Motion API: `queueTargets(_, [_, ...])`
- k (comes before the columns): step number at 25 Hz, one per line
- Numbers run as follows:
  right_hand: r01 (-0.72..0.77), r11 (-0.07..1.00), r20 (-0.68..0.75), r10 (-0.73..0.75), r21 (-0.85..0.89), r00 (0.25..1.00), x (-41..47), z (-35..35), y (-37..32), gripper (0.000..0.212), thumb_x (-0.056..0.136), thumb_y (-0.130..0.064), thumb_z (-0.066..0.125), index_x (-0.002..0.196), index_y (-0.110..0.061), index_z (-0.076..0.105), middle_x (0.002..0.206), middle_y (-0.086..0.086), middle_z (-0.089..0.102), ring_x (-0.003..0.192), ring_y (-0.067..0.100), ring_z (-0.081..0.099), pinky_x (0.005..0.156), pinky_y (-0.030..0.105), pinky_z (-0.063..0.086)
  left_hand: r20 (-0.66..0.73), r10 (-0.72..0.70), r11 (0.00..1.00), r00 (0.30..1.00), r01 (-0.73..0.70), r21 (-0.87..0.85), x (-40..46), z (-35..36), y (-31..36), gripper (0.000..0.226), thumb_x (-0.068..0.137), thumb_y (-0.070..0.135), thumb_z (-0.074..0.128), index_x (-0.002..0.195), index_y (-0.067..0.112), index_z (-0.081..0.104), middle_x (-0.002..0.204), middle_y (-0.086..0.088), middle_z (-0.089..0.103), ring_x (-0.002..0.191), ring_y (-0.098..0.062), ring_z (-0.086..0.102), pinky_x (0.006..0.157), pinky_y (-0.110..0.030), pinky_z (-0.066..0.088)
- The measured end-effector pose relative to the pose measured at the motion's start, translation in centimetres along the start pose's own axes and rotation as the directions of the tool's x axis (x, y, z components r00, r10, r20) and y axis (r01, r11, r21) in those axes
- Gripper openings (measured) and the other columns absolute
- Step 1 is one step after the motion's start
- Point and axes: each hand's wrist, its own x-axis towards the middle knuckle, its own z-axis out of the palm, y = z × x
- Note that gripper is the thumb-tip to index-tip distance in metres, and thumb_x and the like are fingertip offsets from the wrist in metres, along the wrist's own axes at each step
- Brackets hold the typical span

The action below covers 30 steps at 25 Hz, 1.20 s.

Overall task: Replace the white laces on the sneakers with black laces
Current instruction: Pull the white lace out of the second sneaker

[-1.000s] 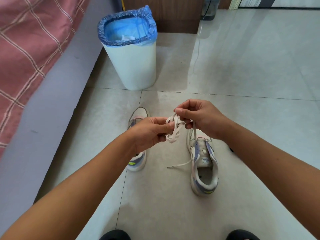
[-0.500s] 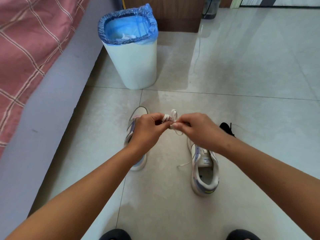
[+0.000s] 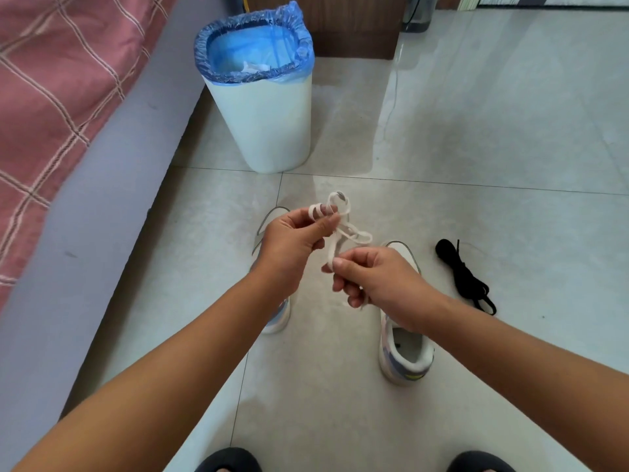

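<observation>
- left hand (image 3: 289, 247) raised over the floor, fingers (image 3: 318, 216) curled round a bundle of white lace (image 3: 340, 226), loops wound over the fingertips and sticking out above them
- right hand (image 3: 377, 281) just below and right of it, thumb and forefinger pinching the lower end of the same lace; other fingers curled loosely
- lace off the shoes, held in the air between both hands, above the gap between the two sneakers
- left sneaker (image 3: 272, 318) on the floor tiles (image 3: 476, 148), mostly hidden behind the left hand and wrist; toe pointing away
- right sneaker (image 3: 406, 356) on the floor under the right wrist, heel opening visible, no lace seen in the part that shows
- black laces (image 3: 464, 277) lying bunched on the floor, right of the right sneaker, not touching it
- white bin (image 3: 265, 120) with blue liner stands beyond the sneakers, something white inside
- bed (image 3: 54, 97) with pink checked cover along the left edge
- dark slipper toes at the bottom edge
</observation>
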Motion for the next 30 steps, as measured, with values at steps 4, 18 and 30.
queueTargets(4, [-0.023, 0.999, 0.096, 0.019, 0.039, 0.995, -0.6, -0.6, -2.4, 0.014, 0.091, -0.009, 0.058, 0.089, -0.001, 0.069, 0.062, 0.003, 0.054, 0.05, 0.008, 0.041, 0.047, 0.02, 0.038, 0.016, 0.064, 0.966, 0.998, -0.066, 0.252, -0.8, 0.0, -0.7, 0.007, 0.08, 0.002, 0.071, 0.081, 0.008, 0.067, 0.072, -0.004, 0.067, 0.067, -0.013, 0.063, 0.064, -0.024, 0.053])
queueTargets(18, [0.193, 0.964, -0.185, -0.226, -0.184, 0.956, 1.4, 0.6, 1.1, 0.016, 0.09, -0.011, 0.06, 0.075, -0.012, 0.064, 0.053, -0.006, 0.058, 0.041, 0.004, 0.043, 0.045, 0.019, 0.039, 0.052, -0.162, 0.939, 0.985, 0.17, -0.298, -0.5, 1.4, 0.1, 0.01, 0.087, 0.009, 0.059, 0.082, 0.015, 0.064, 0.065, 0.0, 0.066, 0.047, -0.013, 0.057, 0.038, -0.019, 0.038])
queueTargets(30, [0.255, 0.934, -0.199, -0.307, -0.252, 0.931, 2.3, -3.4, -0.3, 0.009, 0.086, -0.011, 0.067, 0.077, -0.009, 0.067, 0.062, 0.002, 0.058, 0.049, 0.004, 0.044, 0.05, 0.02, 0.037, 0.183, -0.121, 0.954, 0.976, 0.165, -0.25, -0.7, -0.1, 0.6, 0.015, 0.089, -0.006, 0.051, 0.088, 0.004, 0.062, 0.072, -0.003, 0.067, 0.067, -0.01, 0.067, 0.069, -0.017, 0.055])
